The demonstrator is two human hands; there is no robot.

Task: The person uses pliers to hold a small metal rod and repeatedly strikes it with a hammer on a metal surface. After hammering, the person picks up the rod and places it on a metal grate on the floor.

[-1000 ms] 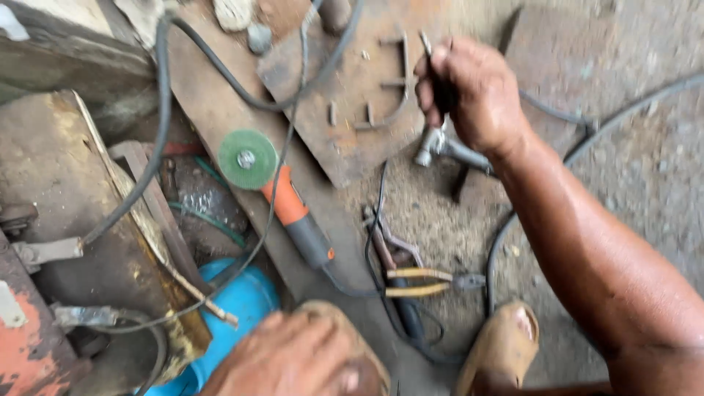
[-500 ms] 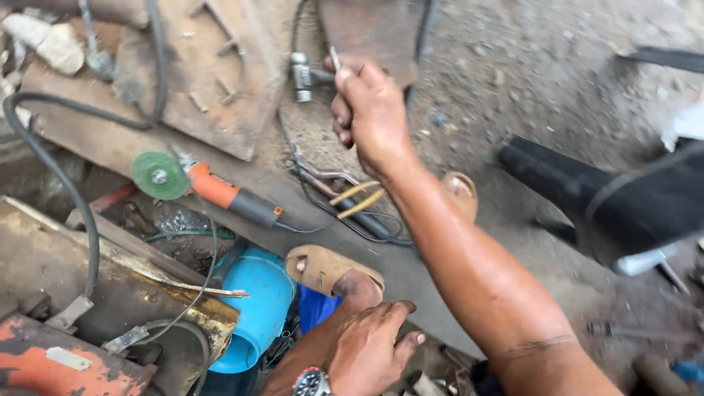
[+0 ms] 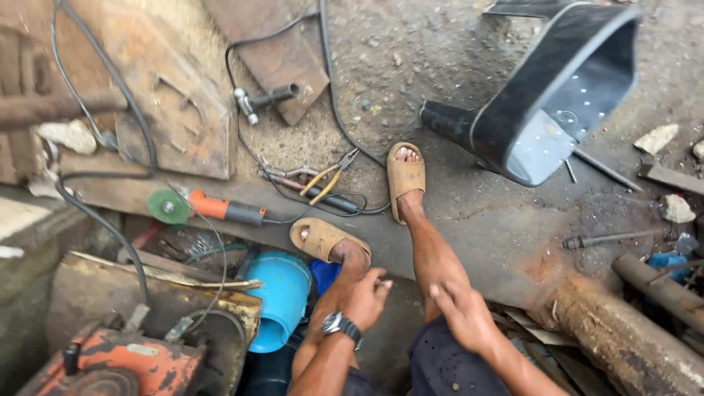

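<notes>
Your left hand (image 3: 364, 297) and right hand (image 3: 462, 315) are resting empty on your knees, fingers loosely spread. Well ahead, the hammer (image 3: 264, 99) is lying crosswise, head pointing left.

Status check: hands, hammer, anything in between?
Left hand and right hand empty, on knees. Hammer lies on ground. Cables, pliers between.

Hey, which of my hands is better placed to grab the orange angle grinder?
Left, probably. The left hand rests empty on the left knee, on the same side as the angle grinder; the right hand would have to cross the left leg.
</notes>
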